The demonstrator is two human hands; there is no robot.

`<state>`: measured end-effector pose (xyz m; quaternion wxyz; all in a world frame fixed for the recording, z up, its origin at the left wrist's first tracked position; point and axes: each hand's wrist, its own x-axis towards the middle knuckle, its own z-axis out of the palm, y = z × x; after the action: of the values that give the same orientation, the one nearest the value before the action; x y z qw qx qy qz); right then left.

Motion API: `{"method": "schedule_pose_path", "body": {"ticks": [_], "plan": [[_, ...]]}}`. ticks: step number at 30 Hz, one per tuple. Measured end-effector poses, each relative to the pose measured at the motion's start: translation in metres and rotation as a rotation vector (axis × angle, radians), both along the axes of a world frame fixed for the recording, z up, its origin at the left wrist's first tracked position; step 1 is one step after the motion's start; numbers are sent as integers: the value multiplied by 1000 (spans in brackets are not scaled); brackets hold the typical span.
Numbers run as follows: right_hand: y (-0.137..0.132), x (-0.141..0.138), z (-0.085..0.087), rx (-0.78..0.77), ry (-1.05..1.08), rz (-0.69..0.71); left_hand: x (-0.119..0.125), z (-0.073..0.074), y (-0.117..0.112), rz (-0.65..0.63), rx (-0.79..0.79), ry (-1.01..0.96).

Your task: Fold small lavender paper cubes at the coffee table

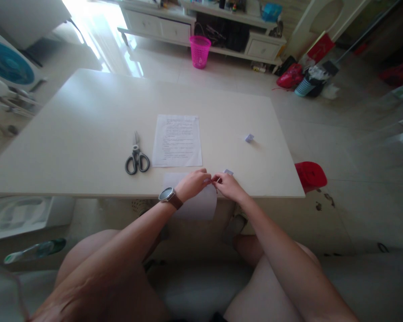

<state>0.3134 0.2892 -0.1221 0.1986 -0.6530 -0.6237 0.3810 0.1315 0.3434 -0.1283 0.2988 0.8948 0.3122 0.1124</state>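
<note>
Hands: left hand (196, 182) and right hand (229, 185) were both curled, fingertips bunched and nearly meeting; couldn't tell what, if anything, they'd pinched
Plain sheet (200, 206): 7 o'clock from the hands, partly under the left one, hanging off the near edge of the table (87, 134)
Folded bit (228, 171): just beyond the right hand, at its 12
Second folded bit (249, 138): out around 1 o'clock
Printed page (177, 141): lying flat at 11
Scissors (136, 158): roughly 10, blades pointing to 12
</note>
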Motion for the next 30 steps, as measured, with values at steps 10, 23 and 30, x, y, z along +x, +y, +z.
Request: {"method": "schedule_pose_path", "body": {"ticks": [10,23,30], "plan": [[2,-1,-2,0,-42,4,0,-5,1,-11,34,4],[4,4,-4,-55,-11,-25,0,11,-5,-93,129,34],[4,2,-3,-73,-13,-48,1,6,-7,-100,194,45]]}}
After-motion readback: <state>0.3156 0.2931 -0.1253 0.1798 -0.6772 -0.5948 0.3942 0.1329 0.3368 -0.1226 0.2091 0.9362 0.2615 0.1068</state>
